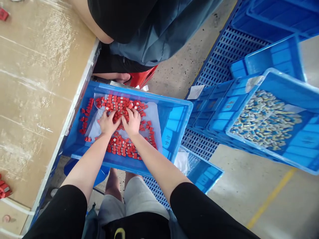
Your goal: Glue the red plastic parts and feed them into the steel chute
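Observation:
Both hands are inside a blue plastic bin (171, 132), over many small red block-like pieces (122, 146). My left hand (107, 124) rests on the pieces with fingers apart and its thumb toward the middle. Close beside it, my right hand (133, 124) touches the same heap, fingers spread and thumb pointing inward. The fingertips are partly lost among the red pieces, but no piece is visibly gripped. Under the pieces lies a pale liner sheet (155, 116). Some pieces stand in rows; others are scattered near the bin's left end.
A worktable (47, 83) borders the bin on the left, with red pieces (4, 189) on it. Another person in a dark sleeve (119, 20) sits at the top. At right, stacked blue bins stand on a blue slatted pallet (214, 63); the nearest holds white, blue and yellow pieces (266, 119).

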The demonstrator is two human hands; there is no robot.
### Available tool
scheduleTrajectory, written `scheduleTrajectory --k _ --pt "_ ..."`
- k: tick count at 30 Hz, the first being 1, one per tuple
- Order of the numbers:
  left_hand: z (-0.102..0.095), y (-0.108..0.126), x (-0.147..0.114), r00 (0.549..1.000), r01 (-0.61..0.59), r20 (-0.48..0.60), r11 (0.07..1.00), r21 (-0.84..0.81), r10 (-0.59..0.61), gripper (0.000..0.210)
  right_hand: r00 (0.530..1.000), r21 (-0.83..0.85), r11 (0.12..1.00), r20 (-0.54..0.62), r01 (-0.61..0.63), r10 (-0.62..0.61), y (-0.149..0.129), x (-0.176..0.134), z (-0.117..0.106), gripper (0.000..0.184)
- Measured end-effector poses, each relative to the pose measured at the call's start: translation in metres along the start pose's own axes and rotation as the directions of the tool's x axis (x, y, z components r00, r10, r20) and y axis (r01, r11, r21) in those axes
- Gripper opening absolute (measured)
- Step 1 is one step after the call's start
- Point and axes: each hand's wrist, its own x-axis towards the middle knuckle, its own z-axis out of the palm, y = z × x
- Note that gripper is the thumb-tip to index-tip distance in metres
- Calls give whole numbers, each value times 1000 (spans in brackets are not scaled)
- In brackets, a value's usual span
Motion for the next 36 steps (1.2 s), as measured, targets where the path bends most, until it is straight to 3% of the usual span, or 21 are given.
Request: scheduleTrajectory --k 3,6,8,10,12,13,15,19,24,28,30,33,36 --pt "-1 2 -5 992 -92 90 996 -14 92 65 1000 -14 1000 -15 -6 6 -2 7 3 48" --pt "-7 -4 -15 947 -270 181 963 6 265 91 972 -58 980 154 190 -179 8 7 -12 50" --pt "-10 -9 -20 910 -357 240 933 41 337 103 886 -67 926 323 372 -333 17 6 -29 59" --pt "-11 -12 -21 887 -398 290 913 84 360 101 767 -66 853 477 518 -429 27 5 -45 77" --pt "-10 -13 -19 879 -405 321 907 117 351 95 677 -83 795 581 601 -451 35 7 -58 94" --pt "-10 -14 -17 875 -407 337 905 123 348 92 658 -103 778 607 620 -445 38 7 -62 99" --pt "-9 -15 -12 863 -412 367 904 113 347 86 661 -156 762 623 628 -418 41 7 -66 97" --pt "-9 -18 -9 879 -362 361 929 78 312 72 732 -264 778 593 570 -335 38 -2 -62 74" --pt "-6 -15 -9 895 -326 339 944 49 291 82 782 -337 789 563 513 -268 28 -10 -48 72" --pt "-10 -22 -8 884 -335 364 940 58 293 66 764 -350 767 586 538 -269 34 -7 -57 57" --pt "-13 -28 -11 901 -305 352 948 96 254 60 759 -352 763 595 542 -265 41 -7 -65 54" --pt "-12 -30 -16 927 -258 309 959 114 212 63 744 -354 753 616 554 -258 46 -10 -68 56" --pt "-6 -24 -18 920 -288 304 953 94 248 66 749 -383 749 625 541 -222 44 -9 -64 58"
